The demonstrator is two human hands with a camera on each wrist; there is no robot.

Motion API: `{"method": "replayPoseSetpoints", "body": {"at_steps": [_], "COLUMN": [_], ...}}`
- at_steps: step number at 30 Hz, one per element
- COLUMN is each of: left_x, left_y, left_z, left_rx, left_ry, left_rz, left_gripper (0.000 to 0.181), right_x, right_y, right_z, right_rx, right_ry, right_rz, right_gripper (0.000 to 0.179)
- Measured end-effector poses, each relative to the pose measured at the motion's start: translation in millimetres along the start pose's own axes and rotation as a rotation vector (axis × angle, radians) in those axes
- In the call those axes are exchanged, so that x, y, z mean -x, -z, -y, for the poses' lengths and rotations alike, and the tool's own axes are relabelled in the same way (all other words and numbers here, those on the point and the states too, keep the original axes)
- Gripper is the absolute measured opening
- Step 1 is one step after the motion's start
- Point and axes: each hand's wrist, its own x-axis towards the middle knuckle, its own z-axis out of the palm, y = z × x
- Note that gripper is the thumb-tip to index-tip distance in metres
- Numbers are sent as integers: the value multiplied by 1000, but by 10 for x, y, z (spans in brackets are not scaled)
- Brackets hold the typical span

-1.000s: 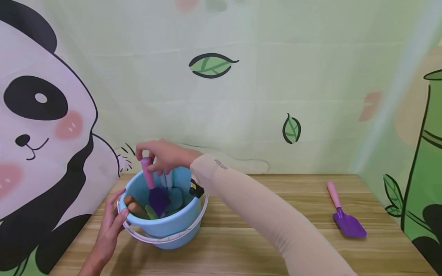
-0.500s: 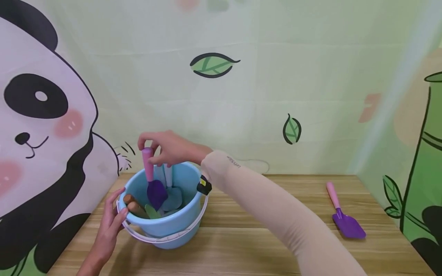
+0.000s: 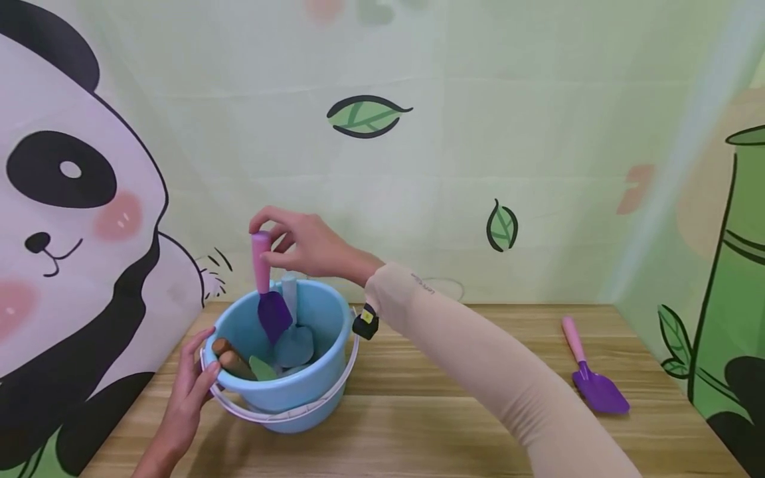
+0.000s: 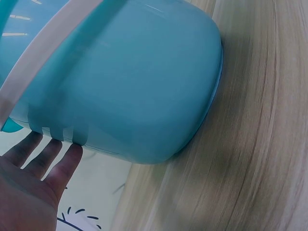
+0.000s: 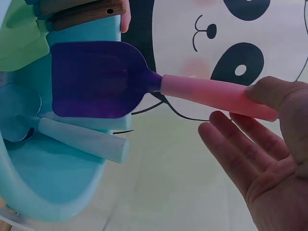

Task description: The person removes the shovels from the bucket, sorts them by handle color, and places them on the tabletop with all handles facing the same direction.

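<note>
A light blue bucket (image 3: 299,392) with a white handle stands on the table at the left in the head view. My left hand (image 3: 188,392) rests against its left side near the rim; the left wrist view shows straight fingers (image 4: 67,166) touching the outer wall. Thumb and fingers of my right hand (image 3: 317,245) pinch the pink handle of a purple hand shovel (image 3: 275,315) over the bucket, its blade pointing down within the opening. Inside lie a blue shovel (image 5: 82,139), a green-headed tool (image 5: 21,38) and brown wooden handles (image 5: 89,14).
Another purple shovel (image 3: 600,392) with a pink handle lies on the wooden table (image 3: 454,411) at the right. A fabric backdrop with a printed panda (image 3: 72,172) and leaves rises behind and beside the table. A thin cord (image 3: 451,287) shows along the backdrop.
My right hand has lifted the purple shovel upward and slightly right, so its blade sits higher in the bucket. The left hand and the bucket have stayed in place.
</note>
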Motion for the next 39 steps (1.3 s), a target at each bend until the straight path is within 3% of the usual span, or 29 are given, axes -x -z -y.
{"method": "replayPoseSetpoints", "body": {"at_steps": [6,12,24,39], "left_x": [11,-5,-20,-1], "left_y": [-4,-7,-24,-30], "left_z": [-8,-29,-66,-55], "left_rx": [1,-29,-45,-67], "left_ry": [-7,19,67,46], "left_rz": [3,5,25,-1], "left_gripper": [53,54,56,56], "right_x": [60,109,240,361], "right_y": [91,196,377,667], "right_z": [17,-16,-136,-188], "right_rx": [-55,-77,-142,-184], "right_ry": [5,-1,8,-14], "right_rz": [-125,-200,-256,-345], "right_gripper": [39,39,36,34]}}
